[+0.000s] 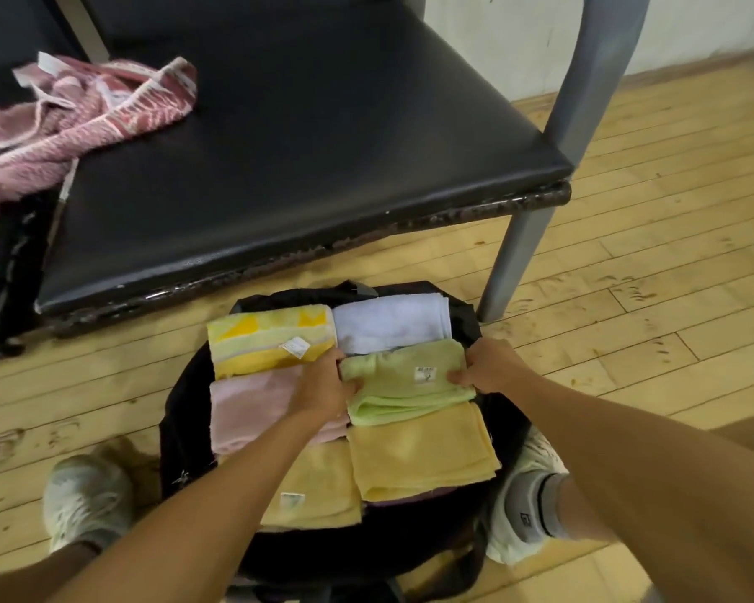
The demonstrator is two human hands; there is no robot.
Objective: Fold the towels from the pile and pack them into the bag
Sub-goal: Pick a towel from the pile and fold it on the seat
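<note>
A: Where is the green towel (403,380) sitting?
B: It is lying folded in the bag (183,406), along the right side, midway between the far and near edges, with the white towel (392,319) lying beyond it and a yellow towel (418,450) nearer.
A: And the hands?
B: Both are grasping it. The left hand (323,385) is curling round its left end, and the right hand (488,367) is pinching its right end.
A: So which way is it running?
B: Its long axis is running left to right, straight from one hand to the other, so neither hand is nearer. I am judging that the next push should be going straight down.
A: What is remaining?
B: A pink pile (62,119) is waiting unfolded on the bench (301,145), toward its left end
</note>
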